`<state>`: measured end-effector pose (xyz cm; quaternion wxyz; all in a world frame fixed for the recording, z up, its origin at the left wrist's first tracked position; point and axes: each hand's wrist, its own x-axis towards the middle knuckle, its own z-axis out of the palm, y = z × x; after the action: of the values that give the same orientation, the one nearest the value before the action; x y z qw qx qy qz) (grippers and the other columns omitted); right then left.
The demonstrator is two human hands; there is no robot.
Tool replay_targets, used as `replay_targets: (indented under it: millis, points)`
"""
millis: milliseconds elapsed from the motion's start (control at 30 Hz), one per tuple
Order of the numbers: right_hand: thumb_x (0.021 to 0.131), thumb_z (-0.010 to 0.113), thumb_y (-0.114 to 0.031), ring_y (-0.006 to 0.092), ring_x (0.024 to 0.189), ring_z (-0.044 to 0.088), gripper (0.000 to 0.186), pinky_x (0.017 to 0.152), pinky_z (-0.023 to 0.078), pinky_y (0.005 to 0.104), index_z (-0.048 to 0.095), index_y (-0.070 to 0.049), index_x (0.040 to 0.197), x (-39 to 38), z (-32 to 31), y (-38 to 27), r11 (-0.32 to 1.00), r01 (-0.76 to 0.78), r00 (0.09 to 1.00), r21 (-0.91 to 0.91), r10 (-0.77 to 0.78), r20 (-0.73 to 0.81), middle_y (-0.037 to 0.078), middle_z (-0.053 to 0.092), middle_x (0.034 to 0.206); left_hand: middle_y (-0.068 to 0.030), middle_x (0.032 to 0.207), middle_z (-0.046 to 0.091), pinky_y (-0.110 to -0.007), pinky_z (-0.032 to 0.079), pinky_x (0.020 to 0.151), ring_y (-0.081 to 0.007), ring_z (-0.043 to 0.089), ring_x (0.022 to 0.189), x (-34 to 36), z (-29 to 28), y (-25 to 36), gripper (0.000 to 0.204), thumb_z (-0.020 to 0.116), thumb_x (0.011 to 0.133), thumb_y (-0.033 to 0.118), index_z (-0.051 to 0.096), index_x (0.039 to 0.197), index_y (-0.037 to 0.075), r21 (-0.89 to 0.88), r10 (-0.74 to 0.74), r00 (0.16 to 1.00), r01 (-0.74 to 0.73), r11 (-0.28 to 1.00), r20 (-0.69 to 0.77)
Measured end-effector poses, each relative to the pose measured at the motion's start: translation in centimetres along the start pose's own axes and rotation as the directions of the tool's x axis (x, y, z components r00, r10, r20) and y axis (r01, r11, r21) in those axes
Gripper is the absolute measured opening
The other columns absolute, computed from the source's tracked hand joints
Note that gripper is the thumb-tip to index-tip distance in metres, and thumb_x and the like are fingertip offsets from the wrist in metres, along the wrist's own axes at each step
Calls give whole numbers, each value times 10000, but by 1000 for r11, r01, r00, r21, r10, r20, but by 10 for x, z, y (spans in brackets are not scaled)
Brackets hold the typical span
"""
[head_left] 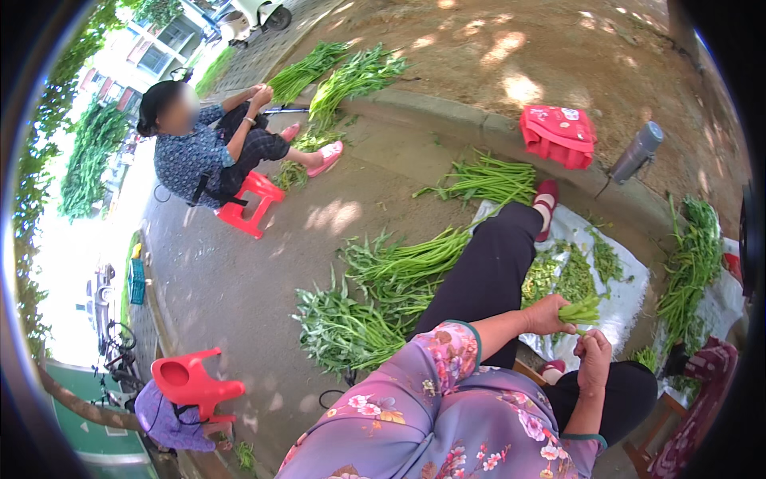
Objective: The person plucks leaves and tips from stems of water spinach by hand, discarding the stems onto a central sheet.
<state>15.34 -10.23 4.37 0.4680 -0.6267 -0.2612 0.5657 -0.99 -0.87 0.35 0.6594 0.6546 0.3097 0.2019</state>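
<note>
My left hand (546, 316) is closed round a short bunch of green stems (582, 311), held over a white sheet (626, 295) strewn with cut green pieces (573, 271). Just below it my right hand (592, 359) has its fingers curled in near the stems; what they hold, if anything, is too small to make out. Long leafy bundles of greens (415, 259) lie on the ground left of my leg, with another pile (688, 263) at my right.
A seated person (187, 164) on a red stool (253, 209) handles greens. A red bag (557, 134) and grey bottle (638, 148) are by the kerb (479, 120). Another red stool (195, 383), bicycle and scooter (247, 20) stand around.
</note>
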Motion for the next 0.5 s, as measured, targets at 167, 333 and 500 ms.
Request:
replay_targets:
  millis: [167, 333, 500]
  points:
    - [801, 512, -72, 120, 498, 444, 48, 493, 382, 247, 509, -55, 756, -1, 2, -2, 967, -136, 988, 218, 116, 104, 25, 510, 618, -55, 743, 682, -291, 491, 668, -124, 618, 669, -2, -2, -3, 177, 759, 662, 100, 683, 814, 53, -100, 42, 999, -43, 994, -14]
    - [808, 527, -98, 167, 507, 458, 113, 521, 411, 297, 515, -14, 734, -8, -6, -13, 935, -160, 962, 317, 76, 261, 64, 500, 594, -34, 752, 675, -263, 483, 692, -93, 604, 701, -2, -4, -3, 168, 749, 683, 72, 673, 829, 41, -75, 53, 996, -48, 996, 67]
    - [825, 600, -193, 162, 503, 447, 278, 492, 388, 302, 502, -10, 640, -17, -22, -52, 929, -10, 841, 370, -192, 506, 61, 469, 543, -22, 764, 663, -264, 479, 709, -89, 589, 713, 1, -8, -5, 155, 745, 699, 80, 666, 827, 39, -120, -32, 999, 37, 992, 37]
